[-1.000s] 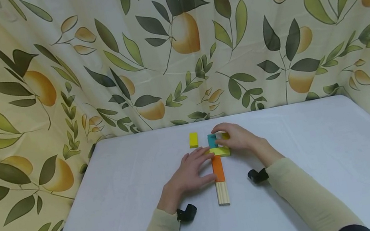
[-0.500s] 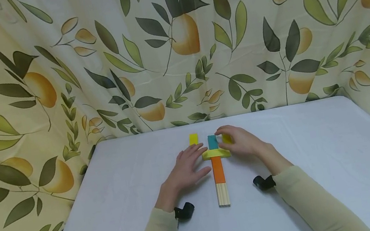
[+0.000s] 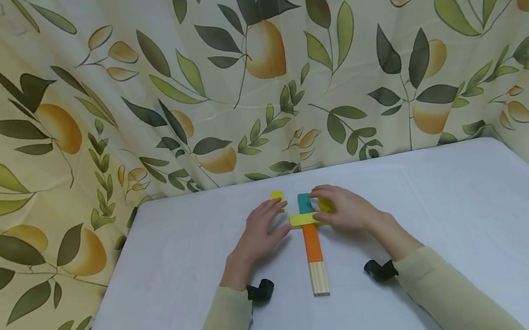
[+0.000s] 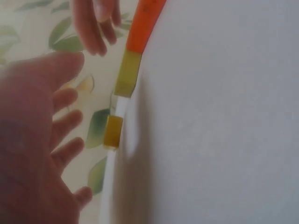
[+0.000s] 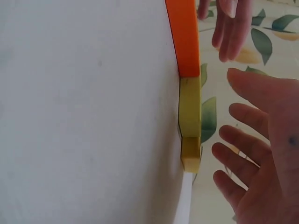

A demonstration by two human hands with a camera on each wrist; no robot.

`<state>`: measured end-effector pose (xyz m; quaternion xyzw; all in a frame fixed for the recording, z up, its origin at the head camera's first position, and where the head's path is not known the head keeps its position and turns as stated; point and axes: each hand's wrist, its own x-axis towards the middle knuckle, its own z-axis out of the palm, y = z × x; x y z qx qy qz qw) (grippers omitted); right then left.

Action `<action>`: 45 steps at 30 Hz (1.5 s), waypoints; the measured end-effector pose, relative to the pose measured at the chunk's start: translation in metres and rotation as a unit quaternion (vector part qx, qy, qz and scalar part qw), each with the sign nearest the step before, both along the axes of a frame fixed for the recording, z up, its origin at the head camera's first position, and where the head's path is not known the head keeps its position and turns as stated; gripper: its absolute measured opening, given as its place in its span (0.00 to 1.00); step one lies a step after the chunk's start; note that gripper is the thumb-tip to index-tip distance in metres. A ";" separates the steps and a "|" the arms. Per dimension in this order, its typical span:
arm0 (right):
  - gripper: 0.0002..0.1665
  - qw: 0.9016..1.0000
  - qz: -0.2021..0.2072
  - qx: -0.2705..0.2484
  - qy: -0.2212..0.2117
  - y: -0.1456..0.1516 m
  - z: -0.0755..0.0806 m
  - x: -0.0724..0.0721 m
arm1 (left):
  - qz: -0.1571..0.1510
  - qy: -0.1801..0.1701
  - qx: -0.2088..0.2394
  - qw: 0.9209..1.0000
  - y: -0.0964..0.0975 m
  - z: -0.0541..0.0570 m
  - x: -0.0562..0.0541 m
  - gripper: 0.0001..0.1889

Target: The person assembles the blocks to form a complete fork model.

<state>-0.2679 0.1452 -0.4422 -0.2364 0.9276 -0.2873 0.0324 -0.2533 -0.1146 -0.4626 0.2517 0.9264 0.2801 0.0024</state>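
A row of blocks lies on the table: a teal block [image 3: 304, 202] at the far end, a lime-yellow block [image 3: 300, 220] laid crosswise, an orange block [image 3: 312, 243], and a bare striped wooden piece [image 3: 319, 278] nearest me. My left hand [image 3: 257, 234] hovers left of the crosswise block, fingers spread, partly covering a small yellow block [image 3: 276, 194]. Over on the right, my right hand [image 3: 349, 208] hovers with thumb near the crosswise block's right end, partly hiding another yellow block [image 3: 324, 205]. Both wrist views show loosely bent fingers with nothing between them.
A white cloth covers the table [image 3: 161, 297], whose back edge meets a leaf-and-fruit patterned curtain [image 3: 237, 123]. Black wrist cameras, one on the left wrist [image 3: 261, 291] and one on the right [image 3: 380, 270], sit just above the cloth.
My left hand has drawn back to the left from the crosswise block, uncovering its left end. The right hand has shifted slightly right and toward me, off the teal block. The blocks look unmoved.
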 end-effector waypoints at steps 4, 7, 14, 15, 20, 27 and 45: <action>0.35 1.000 0.001 0.005 0.001 -0.001 0.000 0.003 | 0.004 0.004 0.008 1.000 -0.001 -0.001 -0.006 0.30; 0.37 1.000 0.001 0.011 -0.001 -0.002 0.000 0.005 | 0.009 0.008 0.008 1.000 -0.003 -0.002 -0.011 0.29; 0.38 1.000 0.003 0.026 0.003 -0.006 0.001 0.011 | 0.019 0.017 0.019 0.999 -0.008 -0.001 -0.022 0.28; 0.38 1.000 0.004 0.026 0.004 -0.007 0.001 0.012 | 0.021 0.017 0.023 0.999 -0.009 -0.001 -0.023 0.28; 0.38 0.999 0.015 0.030 0.016 -0.011 0.000 0.014 | 0.033 -0.003 0.042 0.999 -0.011 -0.001 -0.029 0.27; 0.35 0.997 0.023 0.048 0.047 -0.014 0.000 0.018 | 0.040 -0.009 0.040 0.998 -0.013 -0.005 -0.040 0.27; 0.33 0.994 0.036 0.083 0.055 -0.018 0.002 0.023 | 0.038 -0.018 -0.006 0.999 -0.011 -0.008 -0.058 0.25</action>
